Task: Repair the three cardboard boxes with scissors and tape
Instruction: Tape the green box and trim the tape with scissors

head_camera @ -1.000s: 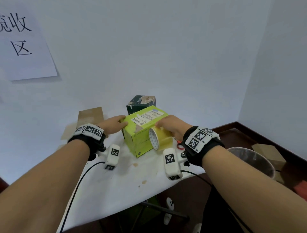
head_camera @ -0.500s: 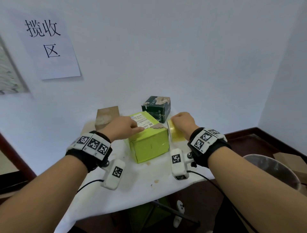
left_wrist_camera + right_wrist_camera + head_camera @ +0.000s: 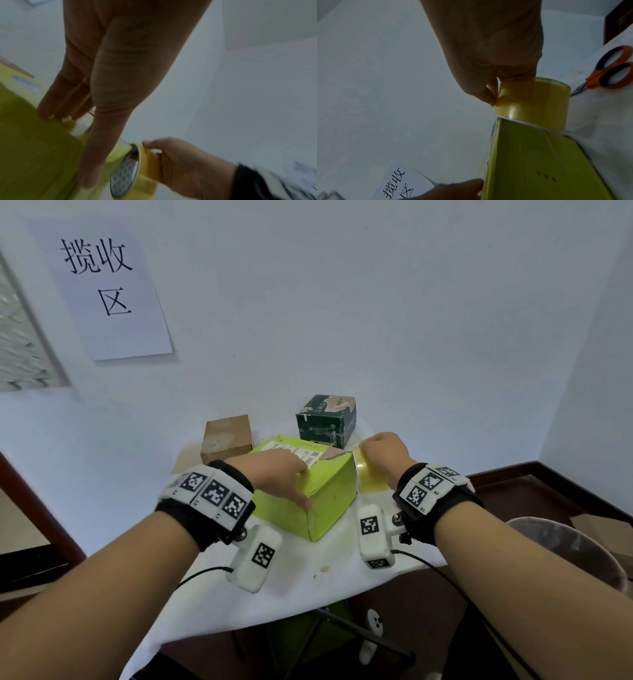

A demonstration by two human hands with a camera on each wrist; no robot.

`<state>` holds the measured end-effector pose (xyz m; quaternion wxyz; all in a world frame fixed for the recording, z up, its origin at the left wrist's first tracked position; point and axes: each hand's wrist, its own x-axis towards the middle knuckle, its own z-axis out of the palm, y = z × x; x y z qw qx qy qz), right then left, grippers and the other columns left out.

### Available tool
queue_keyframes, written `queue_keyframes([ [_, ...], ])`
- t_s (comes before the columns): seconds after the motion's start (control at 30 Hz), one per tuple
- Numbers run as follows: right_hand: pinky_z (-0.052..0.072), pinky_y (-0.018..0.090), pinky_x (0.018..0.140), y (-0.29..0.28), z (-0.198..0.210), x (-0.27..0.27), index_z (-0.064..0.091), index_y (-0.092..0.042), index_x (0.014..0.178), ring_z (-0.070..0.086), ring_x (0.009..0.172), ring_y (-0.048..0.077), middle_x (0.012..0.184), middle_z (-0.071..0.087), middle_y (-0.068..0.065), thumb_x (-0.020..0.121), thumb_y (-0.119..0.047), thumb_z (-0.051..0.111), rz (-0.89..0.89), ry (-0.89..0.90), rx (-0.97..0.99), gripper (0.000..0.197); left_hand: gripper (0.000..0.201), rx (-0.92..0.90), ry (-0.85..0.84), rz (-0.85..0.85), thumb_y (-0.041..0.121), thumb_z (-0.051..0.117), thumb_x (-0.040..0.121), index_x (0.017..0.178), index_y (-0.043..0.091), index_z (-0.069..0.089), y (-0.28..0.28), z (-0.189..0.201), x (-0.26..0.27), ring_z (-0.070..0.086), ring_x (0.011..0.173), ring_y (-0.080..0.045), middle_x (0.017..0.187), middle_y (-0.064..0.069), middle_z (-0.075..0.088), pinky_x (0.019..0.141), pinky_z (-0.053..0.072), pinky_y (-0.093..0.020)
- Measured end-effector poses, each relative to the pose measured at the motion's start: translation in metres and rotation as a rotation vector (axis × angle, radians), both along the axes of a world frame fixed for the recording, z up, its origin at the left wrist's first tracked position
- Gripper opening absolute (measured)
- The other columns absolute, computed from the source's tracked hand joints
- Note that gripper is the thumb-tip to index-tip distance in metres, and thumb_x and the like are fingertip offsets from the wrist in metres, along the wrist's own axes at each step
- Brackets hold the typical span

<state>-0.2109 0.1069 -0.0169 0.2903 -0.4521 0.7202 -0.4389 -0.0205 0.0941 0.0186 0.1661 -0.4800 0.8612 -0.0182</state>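
Right hand round tape (scissors wrist-view only)

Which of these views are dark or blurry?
Head view: bright, sharp on the green box, wide-angle bending at the edges. Left wrist view: dim, motion-blurred around the tape roll. Right wrist view: dim and backlit, yet the scissors are clear.

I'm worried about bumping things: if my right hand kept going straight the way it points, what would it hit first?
Probably the dark green box, which stands just beyond your right hand holding the tape roll; depth is unclear.
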Motion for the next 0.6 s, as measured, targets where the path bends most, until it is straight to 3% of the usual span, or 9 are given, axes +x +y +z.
queue_keyframes([
  [0.13,0.046,0.034,0.088,0.002,-0.002,-0.004,0.065,0.003,0.109,0.056,0.110,0.033,0.115,0.063,0.018,0.094,-0.008,0.046,-0.020,-0.017,-0.012,0.027,0.084,0.107,0.129,-0.035,0.052,0.067,0.082,0.150,0.035,0.022,-0.009,0.000,0.016,0.030,0.139,-0.018,0.155,0.006,0.026,0.111,0.029,-0.034],
  [0.2,0.046,0.034,0.089,0.001,-0.003,-0.006,0.065,0.001,0.109,0.055,0.109,0.032,0.115,0.062,0.017,0.094,-0.009,0.045,-0.036,-0.025,-0.033,0.027,0.086,0.080,0.181,-0.036,0.056,0.066,0.080,0.150,0.039,0.020,-0.011,-0.007,0.018,0.033,0.138,-0.017,0.153,0.009,0.034,0.111,0.030,-0.033],
  [0.3,0.045,0.032,0.085,0.000,-0.004,-0.010,0.065,-0.005,0.106,0.053,0.097,0.025,0.115,0.062,0.012,0.095,-0.013,0.045,-0.064,-0.056,-0.071,0.024,0.083,-0.105,0.088,-0.031,0.072,0.058,0.075,0.146,0.039,0.031,-0.008,-0.012,0.007,0.049,0.124,-0.021,0.138,0.001,0.053,0.092,0.044,-0.033],
  [0.4,0.042,0.028,0.079,0.000,-0.003,-0.014,0.063,-0.011,0.100,0.050,0.092,0.020,0.114,0.062,0.008,0.095,-0.016,0.046,-0.077,-0.103,-0.115,0.018,0.077,-0.311,-0.062,0.024,0.080,0.046,0.076,0.128,0.024,0.054,0.001,-0.014,-0.016,0.060,0.101,-0.022,0.109,-0.003,0.063,0.062,0.038,-0.028],
  [0.5,0.040,0.027,0.079,0.002,-0.002,-0.017,0.063,-0.011,0.107,0.049,0.095,0.019,0.117,0.061,0.007,0.095,-0.017,0.048,-0.075,-0.126,-0.127,0.021,0.075,-0.370,-0.077,0.071,0.081,0.042,0.077,0.107,0.015,0.064,0.010,-0.019,-0.034,0.054,0.079,-0.020,0.084,0.000,0.056,0.055,0.030,-0.027],
  [0.53,0.039,0.027,0.080,0.002,-0.001,-0.017,0.063,-0.010,0.109,0.049,0.095,0.019,0.118,0.061,0.007,0.095,-0.018,0.048,-0.069,-0.128,-0.126,0.022,0.074,-0.379,-0.072,0.078,0.080,0.042,0.078,0.105,0.015,0.065,0.011,-0.020,-0.036,0.053,0.077,-0.020,0.083,0.000,0.055,0.055,0.030,-0.027],
  [0.6,0.039,0.027,0.080,0.002,0.000,-0.018,0.063,-0.011,0.111,0.049,0.096,0.019,0.119,0.060,0.006,0.095,-0.018,0.048,-0.057,-0.138,-0.127,0.023,0.069,-0.379,-0.034,0.078,0.077,0.044,0.081,0.112,0.019,0.064,0.009,-0.019,-0.031,0.059,0.089,-0.021,0.096,0.000,0.062,0.059,0.033,-0.027],
])
